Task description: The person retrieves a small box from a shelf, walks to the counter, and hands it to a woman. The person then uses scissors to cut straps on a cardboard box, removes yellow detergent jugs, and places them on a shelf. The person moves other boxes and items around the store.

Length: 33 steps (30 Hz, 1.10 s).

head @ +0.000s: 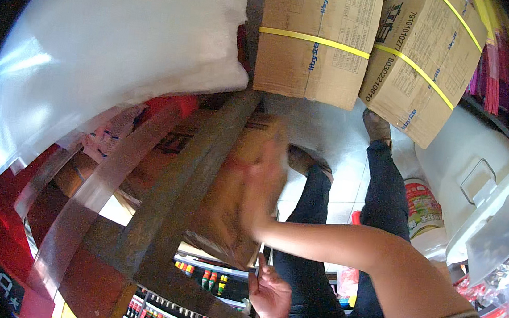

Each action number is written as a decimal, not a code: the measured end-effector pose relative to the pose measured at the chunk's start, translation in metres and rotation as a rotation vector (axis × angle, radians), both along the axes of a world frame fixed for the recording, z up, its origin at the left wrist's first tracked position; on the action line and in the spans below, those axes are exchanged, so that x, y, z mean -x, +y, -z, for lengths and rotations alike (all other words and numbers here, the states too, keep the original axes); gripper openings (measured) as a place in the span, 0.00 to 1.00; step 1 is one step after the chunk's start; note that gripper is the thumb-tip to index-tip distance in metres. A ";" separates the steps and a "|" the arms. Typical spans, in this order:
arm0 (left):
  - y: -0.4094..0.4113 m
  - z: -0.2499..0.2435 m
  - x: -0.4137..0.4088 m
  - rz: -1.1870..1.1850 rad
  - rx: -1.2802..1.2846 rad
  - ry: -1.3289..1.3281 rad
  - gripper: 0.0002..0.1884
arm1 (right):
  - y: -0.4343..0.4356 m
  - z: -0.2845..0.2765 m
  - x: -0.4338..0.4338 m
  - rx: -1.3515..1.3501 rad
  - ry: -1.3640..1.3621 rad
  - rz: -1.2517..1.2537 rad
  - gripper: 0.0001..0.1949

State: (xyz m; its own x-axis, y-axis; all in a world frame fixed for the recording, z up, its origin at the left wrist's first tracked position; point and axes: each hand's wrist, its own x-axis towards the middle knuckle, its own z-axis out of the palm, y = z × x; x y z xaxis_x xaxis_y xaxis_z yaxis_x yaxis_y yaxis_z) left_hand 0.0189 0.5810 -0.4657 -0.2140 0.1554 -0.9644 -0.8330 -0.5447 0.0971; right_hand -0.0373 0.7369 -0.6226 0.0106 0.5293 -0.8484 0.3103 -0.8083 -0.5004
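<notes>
My right hand is motion-blurred, its fingers extended over a brown cardboard carton; whether it touches the carton is unclear. Below the carton's lower corner is my left hand, palm partly up, with a thin, narrow object between thumb and forefinger. What that object is cannot be told. The carton is tilted in view and partly covered by a wide, translucent strip running diagonally across it. Dark printing shows on the carton's side.
Two strapped cartons stand beyond my feet. White sheeting fills the upper left. A white lidded bin and a printed tub stand to the right. Shelves of bottles lie below. My legs are over the tiled floor.
</notes>
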 end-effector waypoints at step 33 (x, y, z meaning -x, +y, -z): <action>0.340 0.248 -0.213 0.959 -0.203 0.113 0.14 | 0.373 0.109 -0.405 -1.066 -0.733 -0.606 0.25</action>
State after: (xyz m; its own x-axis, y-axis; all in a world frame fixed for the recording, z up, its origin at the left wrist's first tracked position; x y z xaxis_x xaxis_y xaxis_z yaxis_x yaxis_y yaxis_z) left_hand 0.2324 0.9213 -0.7136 0.0001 0.4715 -0.8819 -0.9222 0.3412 0.1823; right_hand 0.3677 1.1096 -0.7313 -0.1889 0.9808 0.0489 0.9156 0.1939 -0.3522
